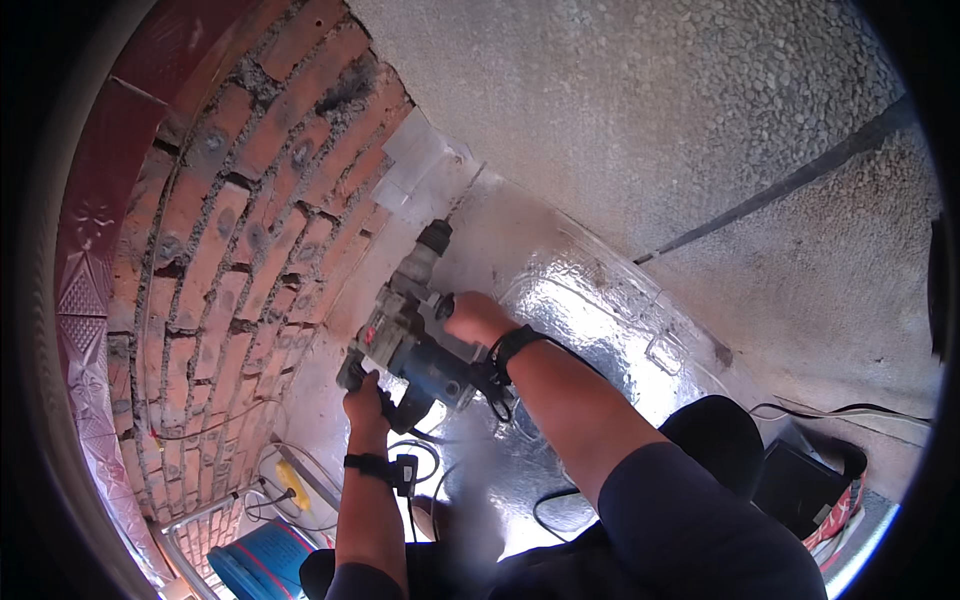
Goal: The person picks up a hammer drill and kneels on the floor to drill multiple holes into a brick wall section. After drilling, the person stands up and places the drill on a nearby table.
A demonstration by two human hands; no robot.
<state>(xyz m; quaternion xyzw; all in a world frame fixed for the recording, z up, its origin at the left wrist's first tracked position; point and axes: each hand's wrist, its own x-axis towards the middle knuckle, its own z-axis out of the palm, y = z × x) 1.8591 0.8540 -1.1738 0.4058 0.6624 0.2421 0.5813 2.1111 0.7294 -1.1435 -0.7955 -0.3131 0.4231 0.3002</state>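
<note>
Both hands closed on a blue-grey drill (410, 335): left hand (365, 405) around the rear grip, right hand (472, 318) on the side handle. Drill tip against the pale strip just beside the brick wall (240, 240). Blue bucket (262, 562) near the wall's foot.
</note>
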